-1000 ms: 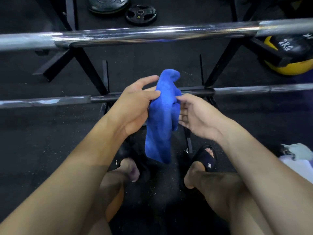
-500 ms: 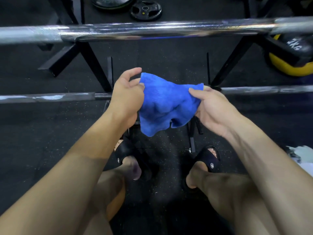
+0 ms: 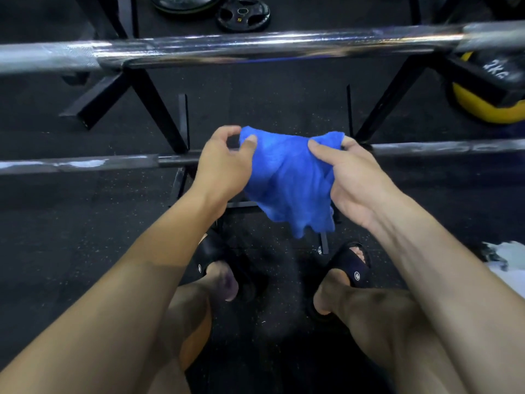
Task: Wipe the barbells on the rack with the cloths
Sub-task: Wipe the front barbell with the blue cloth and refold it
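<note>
A blue cloth [image 3: 287,177] hangs spread between my two hands, in front of the lower barbell [image 3: 85,163]. My left hand [image 3: 224,163] pinches the cloth's upper left corner between thumb and fingers. My right hand [image 3: 349,177] grips the upper right corner. The lower barbell runs left to right behind the cloth, which hides its middle. A thicker chrome upper barbell [image 3: 255,45] crosses the frame higher up on the black rack [image 3: 153,109]. The cloth touches neither bar as far as I can see.
Black weight plates [image 3: 243,15] lie on the dark rubber floor behind the rack. A yellow and black 2 kg ball [image 3: 488,95] sits at the right. Something white [image 3: 508,265] lies at the right edge. My feet in black slides [image 3: 352,265] stand below the cloth.
The cloth hung bunched from my left hand a second ago. My right hand took a corner and both hands pulled it apart, so it now hangs spread wide.
</note>
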